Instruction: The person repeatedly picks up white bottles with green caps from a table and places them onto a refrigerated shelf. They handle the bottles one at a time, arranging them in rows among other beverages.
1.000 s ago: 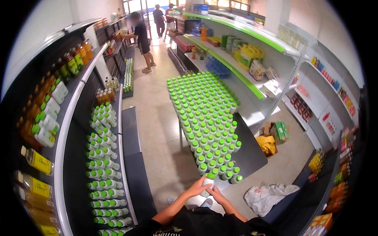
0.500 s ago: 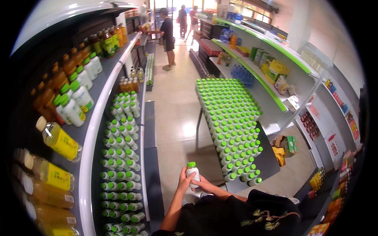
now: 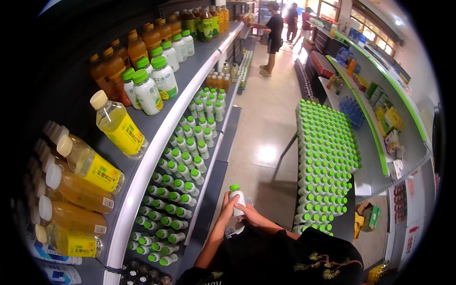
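Observation:
Between my two hands is a white bottle with a green cap (image 3: 238,204), held upright in front of my body. My left hand (image 3: 227,205) wraps its left side. My right hand (image 3: 249,213) grips it from the lower right, its thumb across the front. To my right, a table carries tightly packed rows of the same green-capped bottles (image 3: 325,156). On the left, more of these bottles (image 3: 180,183) fill the lower shelf. A small group of them (image 3: 148,92) stands on the upper shelf, beside brown drink bottles (image 3: 114,66).
Yellow-labelled bottles (image 3: 121,126) line the near upper shelf (image 3: 166,118). A tiled aisle floor (image 3: 263,104) runs ahead, where a person in dark clothes (image 3: 273,35) stands at the left shelves. Green-edged shelving (image 3: 375,137) rises on the right, with a green box (image 3: 371,217) below.
My view has swung left toward the shelves, so the table now sits farther right. The bottle stays in both my hands, its cap still on.

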A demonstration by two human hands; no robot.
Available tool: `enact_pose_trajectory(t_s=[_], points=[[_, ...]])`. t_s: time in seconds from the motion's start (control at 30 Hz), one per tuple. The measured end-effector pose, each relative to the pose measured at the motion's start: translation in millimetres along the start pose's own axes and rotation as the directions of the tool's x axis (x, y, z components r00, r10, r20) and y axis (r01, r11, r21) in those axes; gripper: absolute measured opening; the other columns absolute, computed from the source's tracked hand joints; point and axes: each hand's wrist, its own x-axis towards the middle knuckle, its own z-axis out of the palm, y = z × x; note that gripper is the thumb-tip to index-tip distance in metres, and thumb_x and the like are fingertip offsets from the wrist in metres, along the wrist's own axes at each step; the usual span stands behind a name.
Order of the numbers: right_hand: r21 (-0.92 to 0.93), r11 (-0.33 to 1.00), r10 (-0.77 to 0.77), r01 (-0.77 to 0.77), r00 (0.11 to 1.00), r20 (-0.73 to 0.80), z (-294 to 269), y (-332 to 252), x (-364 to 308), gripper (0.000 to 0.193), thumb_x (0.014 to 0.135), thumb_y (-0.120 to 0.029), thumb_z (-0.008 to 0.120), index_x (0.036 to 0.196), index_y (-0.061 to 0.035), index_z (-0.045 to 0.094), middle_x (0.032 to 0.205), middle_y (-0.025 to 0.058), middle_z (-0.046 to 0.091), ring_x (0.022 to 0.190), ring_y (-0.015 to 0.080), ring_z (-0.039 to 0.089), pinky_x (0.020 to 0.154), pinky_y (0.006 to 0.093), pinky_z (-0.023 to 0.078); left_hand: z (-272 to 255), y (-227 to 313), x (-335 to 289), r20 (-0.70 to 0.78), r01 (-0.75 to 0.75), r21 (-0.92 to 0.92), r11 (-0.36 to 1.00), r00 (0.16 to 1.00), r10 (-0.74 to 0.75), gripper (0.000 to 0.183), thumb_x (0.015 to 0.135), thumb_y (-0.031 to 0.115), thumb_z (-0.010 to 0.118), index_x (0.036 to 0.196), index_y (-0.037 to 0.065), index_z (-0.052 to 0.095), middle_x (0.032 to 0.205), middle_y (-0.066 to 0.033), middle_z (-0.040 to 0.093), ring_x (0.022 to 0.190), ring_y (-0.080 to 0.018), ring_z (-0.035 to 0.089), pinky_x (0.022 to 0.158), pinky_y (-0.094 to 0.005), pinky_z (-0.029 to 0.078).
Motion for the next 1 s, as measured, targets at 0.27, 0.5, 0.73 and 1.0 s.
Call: enact_pose_trajectory(t_s=[0.27,0.5,0.73,1.0], points=[[-0.076,0.996,-0.042,0.044,0.999,0.028,-35.3,-34.8,86.2,0.065,0.102,-0.044,0.072,0.146,-0.0047,0.044,0.117,0.0101,0.065,0.098,0.0187,0.069,0.074,0.0289,0.058,1.9,17.8,78.7,-0.084,-0.098,0.203,0.974,0.990,0.117,0.048,0.102,0.030,0.066,0.140,0.004,0.055,0.127,-0.0109,0.061,0.120,-0.0216,0.058,0.106,-0.0357,0.045],[-0.411,0.688,-0.653,0.598,0.758,0.010,-24.1,-125.0,185.2,0.070,0.093,-0.021,0.080,0.148,-0.0036,0.041,0.130,0.0215,0.065,0.122,0.0344,0.067,0.100,0.0439,0.055,33.8,162.0,144.8,0.156,-0.479,0.609,0.633,0.854,0.496,0.071,0.094,0.025,0.073,0.151,-0.003,0.040,0.140,-0.0254,0.051,0.130,-0.0406,0.053,0.114,-0.0472,0.040],[-0.379,0.061,-0.919,0.923,0.200,0.340,46.9,-349.4,206.0,0.087,0.072,-0.030,0.099,0.146,-0.0061,0.057,0.127,0.0163,0.060,0.118,0.0358,0.060,0.102,0.0445,0.048,95.2,366.7,124.1,0.271,-0.305,0.947,-0.098,0.598,0.754,0.075,0.085,0.017,0.077,0.152,-0.001,0.049,0.156,-0.0237,0.046,0.144,-0.0430,0.043,0.120,-0.0513,0.032],[-0.239,-0.116,-0.908,0.964,-0.006,0.418,156.0,-468.1,248.7,0.090,0.075,-0.037,0.092,0.150,-0.0029,0.055,0.122,0.0142,0.061,0.112,0.0322,0.059,0.099,0.0436,0.043,65.1,412.7,140.8,0.193,0.193,0.951,-0.244,0.247,0.950,0.065,0.087,0.015,0.071,0.149,0.002,0.056,0.149,-0.0198,0.053,0.133,-0.0368,0.050,0.113,-0.0499,0.033]])
